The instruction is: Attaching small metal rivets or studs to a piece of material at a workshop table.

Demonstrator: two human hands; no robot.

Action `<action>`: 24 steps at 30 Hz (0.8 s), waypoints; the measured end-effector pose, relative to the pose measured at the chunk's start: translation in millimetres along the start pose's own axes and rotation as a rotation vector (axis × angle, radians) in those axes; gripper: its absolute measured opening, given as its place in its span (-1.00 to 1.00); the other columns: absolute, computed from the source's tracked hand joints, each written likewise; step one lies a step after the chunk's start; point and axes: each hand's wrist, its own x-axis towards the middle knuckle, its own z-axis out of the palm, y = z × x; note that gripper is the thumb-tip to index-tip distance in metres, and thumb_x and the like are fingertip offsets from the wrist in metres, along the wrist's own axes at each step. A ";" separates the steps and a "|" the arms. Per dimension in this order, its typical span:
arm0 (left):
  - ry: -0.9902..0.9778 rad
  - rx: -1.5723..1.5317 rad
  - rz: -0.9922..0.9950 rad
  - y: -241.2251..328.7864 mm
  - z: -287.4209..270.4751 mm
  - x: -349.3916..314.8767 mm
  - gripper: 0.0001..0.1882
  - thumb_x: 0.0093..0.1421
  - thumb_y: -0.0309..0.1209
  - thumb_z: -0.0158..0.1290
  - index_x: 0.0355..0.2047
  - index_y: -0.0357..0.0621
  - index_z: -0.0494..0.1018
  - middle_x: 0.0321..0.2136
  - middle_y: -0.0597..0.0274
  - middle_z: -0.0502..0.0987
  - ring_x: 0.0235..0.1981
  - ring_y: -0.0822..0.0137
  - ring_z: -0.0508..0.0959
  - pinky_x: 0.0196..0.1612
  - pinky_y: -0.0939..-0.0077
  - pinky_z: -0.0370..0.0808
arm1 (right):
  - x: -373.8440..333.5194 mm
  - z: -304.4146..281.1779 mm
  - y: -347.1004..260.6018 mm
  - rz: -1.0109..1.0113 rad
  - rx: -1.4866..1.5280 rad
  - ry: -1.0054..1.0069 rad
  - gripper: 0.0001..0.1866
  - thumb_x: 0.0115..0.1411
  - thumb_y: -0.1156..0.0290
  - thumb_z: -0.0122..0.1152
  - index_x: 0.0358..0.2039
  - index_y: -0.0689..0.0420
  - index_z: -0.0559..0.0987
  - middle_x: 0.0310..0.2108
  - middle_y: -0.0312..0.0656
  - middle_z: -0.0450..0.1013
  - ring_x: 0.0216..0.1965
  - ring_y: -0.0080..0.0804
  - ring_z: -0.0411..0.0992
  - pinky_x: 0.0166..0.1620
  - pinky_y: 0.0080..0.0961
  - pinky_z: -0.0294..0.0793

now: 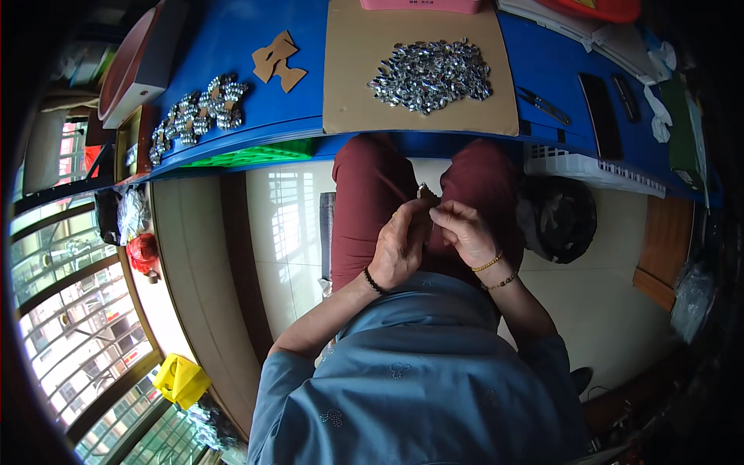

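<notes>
Above my lap, my left hand is closed round a small brown card piece with shiny silvery bits, of which only the top end shows. My right hand is right beside it, its thumb and fingertips pinched together near the held piece. Whatever the pinch holds, if anything, is too small to make out. Beyond my knees, a heap of silvery faceted beads lies on a flat cardboard sheet. To the left lie bow-shaped brown card pieces and a row of cards wound with silvery beads.
The blue table runs along the far side. On its right are tweezers, a dark phone-like slab and crumpled white tissue. A pink tray stands at the back. Below the tabletop are a white basket and a black bag.
</notes>
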 end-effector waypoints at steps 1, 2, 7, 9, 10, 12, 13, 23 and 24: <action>0.000 0.000 0.000 0.0 1.3 -0.6 -0.57 0.01 -0.77 -0.15 -0.06 -0.27 0.19 -0.40 0.16 0.39 -0.42 0.43 0.43 -0.39 0.61 0.37 | 0.5 -0.3 2.6 0.000 -0.001 0.000 -0.90 0.04 0.41 0.19 -0.49 0.13 0.49 -0.64 -0.47 0.30 -0.68 -0.76 0.17 -0.58 -0.83 0.14; 0.008 -0.091 -0.032 0.1 3.0 -0.9 -0.56 0.02 -0.78 -0.16 -0.06 -0.27 0.18 -0.40 0.20 0.39 -0.43 0.48 0.40 -0.39 0.65 0.36 | 1.0 -0.8 5.9 -0.019 0.031 0.009 -0.92 0.05 0.42 0.18 -0.48 0.13 0.48 -0.62 -0.46 0.31 -0.66 -0.77 0.18 -0.58 -0.83 0.14; 0.062 -0.373 -0.174 10.4 8.6 2.8 -0.57 0.02 -0.78 -0.18 -0.07 -0.25 0.16 -0.39 0.28 0.38 -0.40 0.55 0.38 -0.34 0.70 0.35 | -3.7 17.7 8.4 -0.120 0.077 0.094 -0.94 0.08 0.44 0.14 -0.46 0.12 0.47 -0.60 -0.46 0.32 -0.62 -0.78 0.20 -0.56 -0.83 0.14; 0.082 -0.424 -0.214 9.6 8.9 3.0 -0.58 0.00 -0.79 -0.17 -0.09 -0.25 0.17 -0.39 0.28 0.38 -0.39 0.54 0.39 -0.31 0.70 0.36 | -5.0 19.4 8.5 -0.152 0.068 0.128 -0.94 0.09 0.44 0.13 -0.46 0.12 0.47 -0.60 -0.46 0.32 -0.62 -0.78 0.20 -0.55 -0.83 0.14; 0.097 -0.432 -0.225 5.2 8.0 1.6 -0.57 0.00 -0.79 -0.17 -0.10 -0.24 0.17 -0.39 0.28 0.38 -0.39 0.56 0.39 -0.31 0.71 0.35 | -5.2 17.7 8.6 -0.202 -0.076 0.108 -0.93 0.08 0.43 0.13 -0.46 0.14 0.47 -0.59 -0.44 0.34 -0.58 -0.77 0.23 -0.50 -0.81 0.19; 0.126 -0.449 -0.248 -0.2 5.6 0.4 -0.56 -0.02 -0.81 -0.17 -0.11 -0.22 0.17 -0.39 0.30 0.36 -0.39 0.58 0.37 -0.31 0.74 0.34 | -6.2 12.1 7.6 -0.302 -0.363 0.069 -0.90 0.08 0.43 0.14 -0.45 0.18 0.48 -0.55 -0.41 0.37 -0.50 -0.74 0.27 -0.41 -0.75 0.29; 0.126 -0.450 -0.247 -0.9 3.9 0.6 -0.56 -0.02 -0.81 -0.17 -0.11 -0.22 0.17 -0.39 0.30 0.36 -0.39 0.58 0.37 -0.31 0.74 0.34 | -8.6 7.0 3.6 -0.302 -0.364 0.069 -0.90 0.08 0.43 0.14 -0.45 0.18 0.48 -0.55 -0.41 0.37 -0.50 -0.74 0.27 -0.41 -0.75 0.29; 0.099 -0.316 -0.194 -1.9 7.5 -2.5 -0.56 -0.05 -0.81 -0.15 -0.15 -0.20 0.16 -0.43 0.35 0.31 -0.42 0.64 0.31 -0.37 0.82 0.27 | 2.1 5.7 -32.5 -0.700 -0.961 -0.068 -0.91 0.09 0.52 0.05 -0.49 0.25 0.38 -0.57 -0.21 0.30 -0.52 -0.45 0.30 -0.40 -0.61 0.28; 0.083 -0.290 -0.171 -2.7 8.0 -3.3 -0.56 -0.05 -0.81 -0.15 -0.14 -0.20 0.15 -0.43 0.35 0.31 -0.43 0.64 0.31 -0.37 0.82 0.27 | 4.8 6.7 -32.6 -0.749 -0.981 -0.053 -0.91 0.09 0.53 0.04 -0.50 0.25 0.37 -0.57 -0.18 0.30 -0.51 -0.42 0.31 -0.40 -0.59 0.29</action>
